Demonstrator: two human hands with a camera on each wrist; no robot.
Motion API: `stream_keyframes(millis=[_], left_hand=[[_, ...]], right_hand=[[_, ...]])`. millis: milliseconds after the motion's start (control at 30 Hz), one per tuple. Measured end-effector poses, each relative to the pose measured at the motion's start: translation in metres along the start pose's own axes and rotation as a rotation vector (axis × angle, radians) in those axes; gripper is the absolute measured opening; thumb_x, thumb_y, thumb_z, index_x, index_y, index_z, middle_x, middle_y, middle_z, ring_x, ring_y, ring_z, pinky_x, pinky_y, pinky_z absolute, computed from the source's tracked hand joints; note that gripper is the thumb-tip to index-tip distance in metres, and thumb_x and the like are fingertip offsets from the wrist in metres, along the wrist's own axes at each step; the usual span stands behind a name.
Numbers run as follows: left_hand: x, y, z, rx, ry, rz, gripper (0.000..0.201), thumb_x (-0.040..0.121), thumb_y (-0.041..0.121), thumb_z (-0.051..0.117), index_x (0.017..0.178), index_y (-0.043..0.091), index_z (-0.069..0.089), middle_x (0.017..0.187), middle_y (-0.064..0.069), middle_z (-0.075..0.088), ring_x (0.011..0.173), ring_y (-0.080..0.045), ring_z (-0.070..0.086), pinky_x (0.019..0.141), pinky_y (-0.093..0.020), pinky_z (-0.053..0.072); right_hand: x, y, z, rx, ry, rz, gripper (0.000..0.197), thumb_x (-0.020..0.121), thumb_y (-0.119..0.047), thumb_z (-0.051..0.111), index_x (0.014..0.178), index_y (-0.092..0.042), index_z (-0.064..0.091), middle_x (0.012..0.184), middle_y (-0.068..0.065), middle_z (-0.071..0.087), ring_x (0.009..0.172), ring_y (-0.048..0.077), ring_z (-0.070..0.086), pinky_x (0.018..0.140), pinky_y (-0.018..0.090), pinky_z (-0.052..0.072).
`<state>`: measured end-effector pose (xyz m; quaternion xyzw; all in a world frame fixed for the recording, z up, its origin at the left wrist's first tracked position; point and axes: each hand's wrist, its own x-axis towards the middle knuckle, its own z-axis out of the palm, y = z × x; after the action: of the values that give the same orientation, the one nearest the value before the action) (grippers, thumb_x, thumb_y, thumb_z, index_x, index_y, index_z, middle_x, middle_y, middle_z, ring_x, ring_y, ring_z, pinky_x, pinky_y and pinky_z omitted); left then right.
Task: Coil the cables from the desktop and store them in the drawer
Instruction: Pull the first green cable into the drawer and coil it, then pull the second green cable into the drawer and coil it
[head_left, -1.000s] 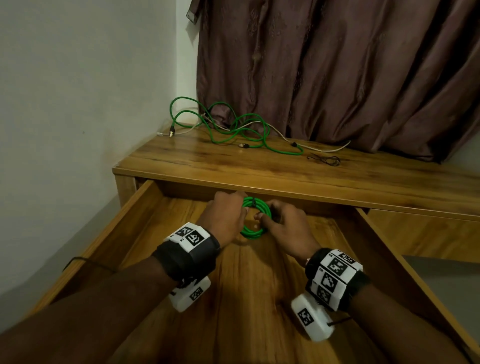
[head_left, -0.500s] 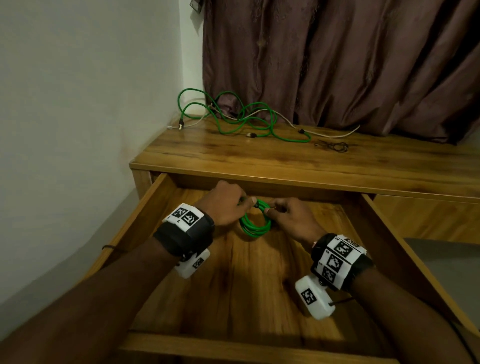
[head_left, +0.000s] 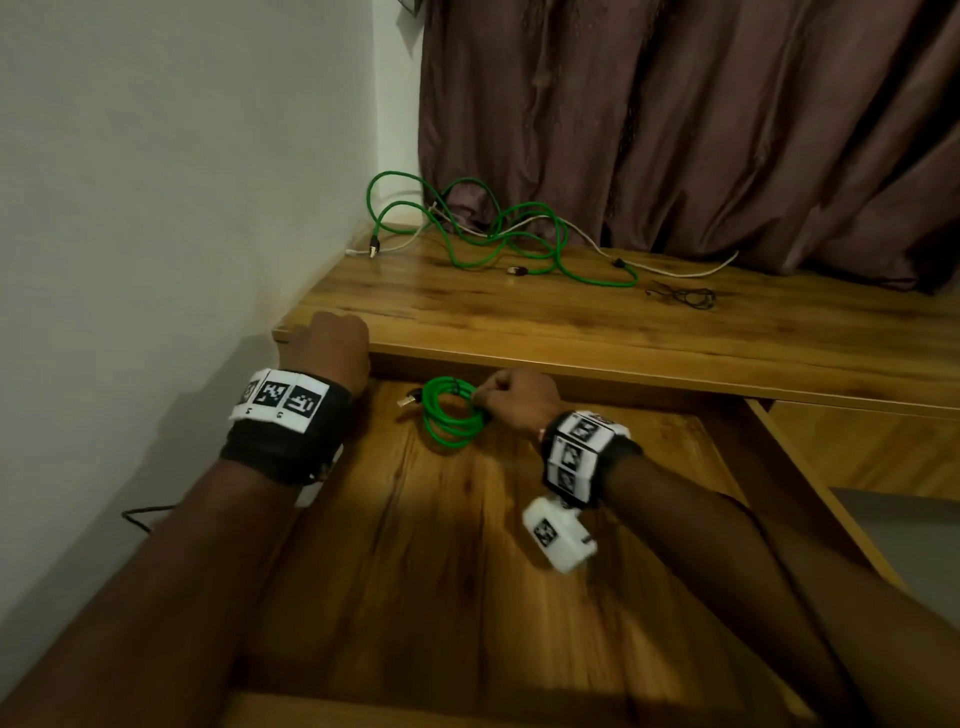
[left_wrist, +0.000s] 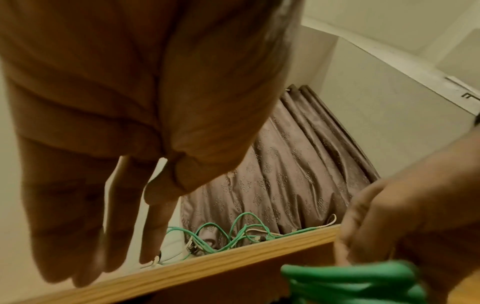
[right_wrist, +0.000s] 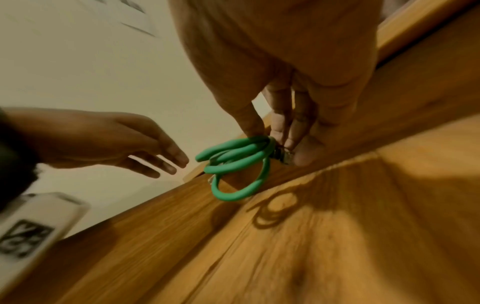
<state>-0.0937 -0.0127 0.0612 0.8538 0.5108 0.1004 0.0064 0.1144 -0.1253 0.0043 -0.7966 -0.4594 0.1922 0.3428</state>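
A coiled green cable (head_left: 448, 420) hangs at the back of the open wooden drawer (head_left: 467, 582), just above its floor. My right hand (head_left: 511, 397) pinches the coil's right side with thumb and fingers (right_wrist: 279, 127); the coil (right_wrist: 237, 159) throws a shadow on the wood. My left hand (head_left: 324, 345) is off the coil, raised at the desktop's front left corner, fingers (left_wrist: 153, 230) straight and holding nothing. On the desktop (head_left: 623, 338) lie a tangled loose green cable (head_left: 519, 234), a white cable (head_left: 675, 268) and a thin black cable (head_left: 681, 298).
A white wall (head_left: 156, 208) runs close along the left of desk and drawer. A brown curtain (head_left: 675, 130) hangs behind the desktop. The drawer's right side wall (head_left: 810, 483) slants toward me. A thin dark wire (head_left: 140, 517) hangs by the wall.
My left hand has let go of the coil and moved up and left to the desktop's corner. The right hand keeps the coil at the drawer's back.
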Motion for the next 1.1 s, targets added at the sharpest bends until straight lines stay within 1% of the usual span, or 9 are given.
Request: stream_keyframes(millis=[133,233,333,500,667,767,867,1000,1100], left_hand=[[-0.005,-0.005,0.005,0.023,-0.070,0.002,0.030,0.103,0.007,0.051,0.130,-0.005,0.055,0.134,-0.029,0.054,0.124,-0.045,0.057,0.101,-0.049,0.049],[-0.008,-0.008,0.005,-0.012,-0.062,-0.037,0.030,0.104,0.011,0.052,0.130,-0.003,0.057,0.134,-0.027,0.055,0.123,-0.043,0.059,0.098,-0.046,0.050],[-0.009,-0.011,0.004,-0.042,-0.029,-0.043,0.028,0.105,0.016,0.053,0.128,0.001,0.058,0.133,-0.024,0.053,0.121,-0.042,0.059,0.096,-0.045,0.049],[-0.014,-0.005,0.007,0.067,0.005,-0.017,0.026,0.104,0.013,0.054,0.129,0.005,0.058,0.130,-0.019,0.056,0.119,-0.038,0.061,0.093,-0.044,0.050],[-0.017,0.003,0.010,0.150,0.024,0.025,0.027,0.103,0.010,0.056,0.129,0.007,0.059,0.129,-0.016,0.057,0.119,-0.036,0.062,0.090,-0.042,0.052],[-0.017,0.002,0.011,0.180,0.058,0.036,0.026,0.104,0.018,0.056,0.129,0.010,0.059,0.127,-0.014,0.058,0.117,-0.035,0.063,0.089,-0.042,0.052],[-0.016,0.002,0.013,0.183,0.083,0.043,0.027,0.105,0.027,0.057,0.127,0.012,0.061,0.126,-0.012,0.061,0.116,-0.033,0.064,0.089,-0.040,0.051],[-0.014,0.004,0.017,0.201,0.100,0.068,0.027,0.105,0.030,0.054,0.125,0.012,0.062,0.124,-0.012,0.062,0.115,-0.033,0.064,0.088,-0.040,0.048],[-0.011,0.009,0.020,0.203,0.141,0.075,0.024,0.105,0.029,0.051,0.116,0.014,0.066,0.117,-0.011,0.065,0.108,-0.033,0.067,0.077,-0.037,0.041]], right_hand=[[0.042,-0.004,0.046,0.194,-0.126,0.217,0.016,0.088,-0.021,0.077,0.079,-0.008,0.075,0.089,0.019,0.079,0.078,0.030,0.077,0.083,0.049,0.065],[0.065,-0.004,0.067,0.246,-0.159,0.274,0.023,0.085,-0.021,0.080,0.083,0.001,0.076,0.078,0.020,0.077,0.074,0.035,0.078,0.083,0.056,0.063],[0.080,-0.006,0.076,0.262,-0.129,0.284,0.026,0.083,-0.024,0.080,0.081,0.001,0.075,0.075,0.020,0.077,0.079,0.039,0.078,0.083,0.058,0.063],[0.088,-0.002,0.078,0.169,-0.119,0.279,0.036,0.079,-0.039,0.080,0.079,-0.004,0.078,0.070,0.012,0.077,0.077,0.033,0.078,0.082,0.051,0.065],[0.089,-0.001,0.083,0.159,-0.046,0.271,0.041,0.075,-0.046,0.086,0.077,-0.006,0.078,0.070,0.010,0.077,0.074,0.033,0.078,0.079,0.053,0.065],[0.071,-0.009,0.074,0.018,0.009,0.193,0.037,0.088,-0.044,0.075,0.080,-0.008,0.078,0.077,0.009,0.077,0.075,0.027,0.074,0.080,0.040,0.063],[0.041,-0.015,0.051,-0.145,0.000,0.091,0.031,0.096,-0.036,0.068,0.093,-0.006,0.077,0.093,0.011,0.076,0.089,0.026,0.072,0.081,0.037,0.060],[-0.021,-0.018,0.008,-0.411,-0.023,-0.228,0.025,0.101,-0.036,0.064,0.094,-0.013,0.072,0.087,0.000,0.069,0.085,0.015,0.063,0.069,0.029,0.045],[-0.060,-0.007,-0.032,-0.447,0.081,-0.450,0.016,0.099,-0.039,0.065,0.097,-0.024,0.069,0.089,-0.009,0.066,0.084,0.006,0.060,0.070,0.027,0.049]])
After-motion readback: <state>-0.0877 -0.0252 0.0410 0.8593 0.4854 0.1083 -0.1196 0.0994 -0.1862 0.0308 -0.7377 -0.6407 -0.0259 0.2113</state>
